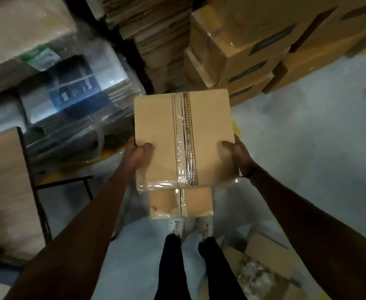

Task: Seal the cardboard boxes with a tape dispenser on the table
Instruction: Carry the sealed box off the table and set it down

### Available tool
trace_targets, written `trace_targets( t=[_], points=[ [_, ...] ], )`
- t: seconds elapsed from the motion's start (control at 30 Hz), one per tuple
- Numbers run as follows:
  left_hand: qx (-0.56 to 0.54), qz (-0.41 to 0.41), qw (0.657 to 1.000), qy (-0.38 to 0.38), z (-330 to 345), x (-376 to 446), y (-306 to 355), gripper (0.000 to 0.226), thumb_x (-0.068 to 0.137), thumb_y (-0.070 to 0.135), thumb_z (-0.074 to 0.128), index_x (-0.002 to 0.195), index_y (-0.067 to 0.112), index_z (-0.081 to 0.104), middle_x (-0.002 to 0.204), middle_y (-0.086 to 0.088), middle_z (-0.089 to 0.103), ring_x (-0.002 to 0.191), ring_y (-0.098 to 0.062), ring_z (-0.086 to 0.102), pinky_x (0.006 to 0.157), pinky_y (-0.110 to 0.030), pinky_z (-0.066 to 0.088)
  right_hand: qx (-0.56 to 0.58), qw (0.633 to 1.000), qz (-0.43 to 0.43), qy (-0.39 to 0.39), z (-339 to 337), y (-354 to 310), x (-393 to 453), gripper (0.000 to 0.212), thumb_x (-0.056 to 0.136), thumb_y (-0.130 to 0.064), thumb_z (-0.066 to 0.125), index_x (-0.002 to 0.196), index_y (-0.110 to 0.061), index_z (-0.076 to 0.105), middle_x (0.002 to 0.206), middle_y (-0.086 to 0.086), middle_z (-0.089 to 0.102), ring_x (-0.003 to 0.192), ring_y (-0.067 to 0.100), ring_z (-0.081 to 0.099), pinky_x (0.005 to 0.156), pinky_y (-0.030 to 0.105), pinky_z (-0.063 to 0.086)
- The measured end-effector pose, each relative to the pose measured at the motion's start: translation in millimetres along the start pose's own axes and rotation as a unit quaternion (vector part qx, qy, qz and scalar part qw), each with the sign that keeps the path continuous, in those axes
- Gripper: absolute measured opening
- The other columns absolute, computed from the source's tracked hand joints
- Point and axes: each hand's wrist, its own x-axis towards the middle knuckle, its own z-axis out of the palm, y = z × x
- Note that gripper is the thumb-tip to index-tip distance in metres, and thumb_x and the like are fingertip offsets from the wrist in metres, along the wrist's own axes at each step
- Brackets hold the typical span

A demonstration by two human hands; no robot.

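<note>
A sealed cardboard box (158,135) with clear tape along its top seam is held in the air above the floor. My left hand (137,155) grips its left side, thumb on top. My right hand (235,154) grips its right side the same way. Its front face (197,202) also carries tape. A corner of the wooden table (2,187) shows at the left edge. No tape dispenser is in view.
Stacked sealed cartons (249,48) stand at the back right. Bundles of flat cardboard (160,40) and plastic-wrapped packs (74,105) lie at the back left. An open carton with wrapped contents (262,271) sits on the floor by my feet (189,228).
</note>
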Motion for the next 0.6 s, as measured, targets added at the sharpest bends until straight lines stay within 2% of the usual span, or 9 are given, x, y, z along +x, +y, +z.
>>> trace_targets(
  t=[0.07, 0.17, 0.23, 0.27, 0.33, 0.4, 0.5, 0.6],
  points=[
    [-0.012, 0.001, 1.000, 0.012, 4.2, 33.0, -18.6, 0.043, 0.095, 0.006, 0.068, 0.136, 0.007, 0.053, 0.114, -0.010, 0.067, 0.102, -0.027, 0.066, 0.087, -0.036, 0.058, 0.011, 1.000, 0.006, 0.000, 10.6, 12.9, 37.3, 0.072, 0.071, -0.039, 0.077, 0.140, -0.030, 0.060, 0.124, -0.001, 0.074, 0.118, 0.029, 0.067, 0.106, 0.052, 0.052],
    [0.002, -0.006, 1.000, -0.002, 2.1, 73.6, -37.8, 0.055, 0.084, 0.022, 0.079, 0.134, 0.017, 0.056, 0.113, 0.000, 0.068, 0.101, -0.019, 0.068, 0.081, -0.030, 0.056, 0.017, 1.000, 0.015, -0.005, 28.2, 27.2, 70.1, 0.062, 0.078, -0.031, 0.075, 0.138, -0.022, 0.061, 0.126, 0.005, 0.073, 0.120, 0.031, 0.066, 0.105, 0.048, 0.052],
    [-0.033, -0.038, 0.998, -0.029, -1.4, 96.3, -47.9, 0.067, 0.069, 0.024, 0.090, 0.128, 0.016, 0.060, 0.111, -0.002, 0.070, 0.098, -0.017, 0.068, 0.084, -0.034, 0.060, 0.019, 1.000, 0.022, 0.000, 38.1, 37.3, 86.2, 0.052, 0.090, -0.025, 0.071, 0.140, -0.019, 0.060, 0.128, 0.006, 0.071, 0.124, 0.032, 0.064, 0.103, 0.043, 0.052],
    [-0.024, -0.029, 0.999, -0.010, -1.7, 110.2, -54.9, 0.066, 0.073, 0.021, 0.088, 0.131, 0.015, 0.058, 0.116, -0.005, 0.069, 0.104, -0.021, 0.068, 0.092, -0.040, 0.059, 0.024, 0.999, 0.026, -0.005, 40.7, 45.0, 95.1, 0.050, 0.092, -0.025, 0.070, 0.141, -0.019, 0.059, 0.128, 0.005, 0.071, 0.125, 0.031, 0.063, 0.103, 0.041, 0.051],
    [0.047, 0.017, 0.998, 0.030, -1.5, 132.0, -70.1, 0.065, 0.082, 0.019, 0.079, 0.141, 0.013, 0.051, 0.130, -0.009, 0.065, 0.118, -0.028, 0.065, 0.103, -0.050, 0.054, 0.021, 1.000, 0.019, -0.009, 44.3, 56.4, 107.9, 0.057, 0.085, -0.037, 0.075, 0.139, -0.025, 0.060, 0.127, -0.001, 0.072, 0.125, 0.026, 0.064, 0.110, 0.044, 0.047],
    [0.057, 0.030, 0.997, 0.049, 2.5, 141.6, -79.3, 0.068, 0.084, 0.019, 0.078, 0.144, 0.014, 0.047, 0.134, -0.008, 0.063, 0.122, -0.028, 0.063, 0.106, -0.045, 0.051, 0.024, 1.000, -0.006, -0.014, 43.5, 70.9, 119.1, 0.064, 0.078, -0.046, 0.077, 0.138, -0.031, 0.061, 0.128, -0.005, 0.072, 0.124, 0.022, 0.065, 0.115, 0.050, 0.044],
    [0.056, 0.045, 0.996, 0.059, 5.2, 144.2, -86.8, 0.066, 0.088, 0.018, 0.076, 0.147, 0.015, 0.045, 0.136, -0.006, 0.062, 0.124, -0.025, 0.061, 0.103, -0.037, 0.048, -0.007, 0.999, -0.036, -0.007, 45.4, 76.4, 113.9, 0.061, 0.083, -0.056, 0.078, 0.138, -0.037, 0.060, 0.132, -0.010, 0.070, 0.126, 0.016, 0.064, 0.115, 0.049, 0.043],
    [0.072, 0.061, 0.993, 0.064, -0.4, 137.8, -94.6, 0.077, 0.082, 0.040, 0.080, 0.148, 0.018, 0.047, 0.137, -0.004, 0.063, 0.123, -0.024, 0.062, 0.108, -0.044, 0.050, -0.034, 0.999, -0.034, -0.006, 49.5, 77.4, 106.3, 0.068, 0.081, -0.070, 0.075, 0.140, -0.042, 0.057, 0.133, -0.017, 0.068, 0.127, 0.010, 0.061, 0.116, 0.046, 0.041]
  ],
)
